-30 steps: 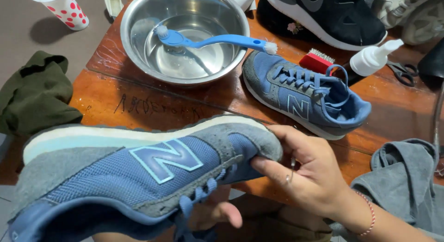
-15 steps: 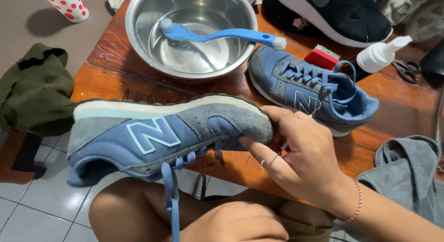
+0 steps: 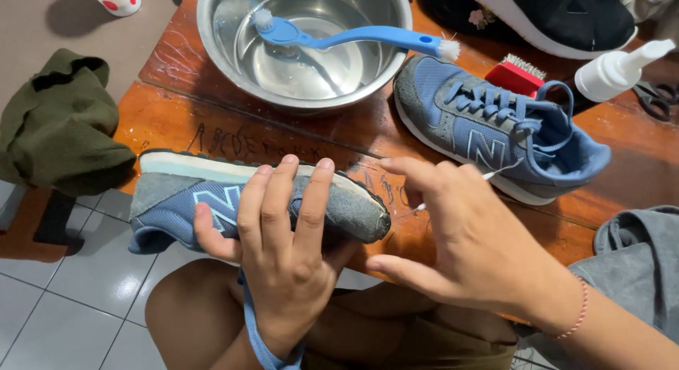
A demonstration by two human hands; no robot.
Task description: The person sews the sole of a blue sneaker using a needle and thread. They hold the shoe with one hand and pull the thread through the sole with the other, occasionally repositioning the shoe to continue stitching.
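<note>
While the left hand (image 3: 283,260) wraps its fingers over the upper of a blue and grey sneaker (image 3: 233,204) and grips it on its side, sole edge turned toward the table, the right hand (image 3: 460,236) hovers just beside the shoe's toe with fingers spread and curved, holding nothing. The held sneaker lies over the person's bare knee (image 3: 191,306) at the near edge of the wooden table (image 3: 177,122), and a blue lace (image 3: 258,338) hangs from it down past the left wrist. On the table behind it lies the matching blue sneaker (image 3: 495,130), laced, resting on its sole with its toe toward a steel bowl (image 3: 212,31). A blue brush (image 3: 353,38) rests across the bowl, its head down in the water and its handle over the rim. A red brush (image 3: 516,74) sits just behind the second sneaker, near a white spray bottle (image 3: 612,72) and a black shoe (image 3: 559,16). A green cloth (image 3: 60,122) lies to the left, a grey cloth (image 3: 636,271) to the right.
</note>
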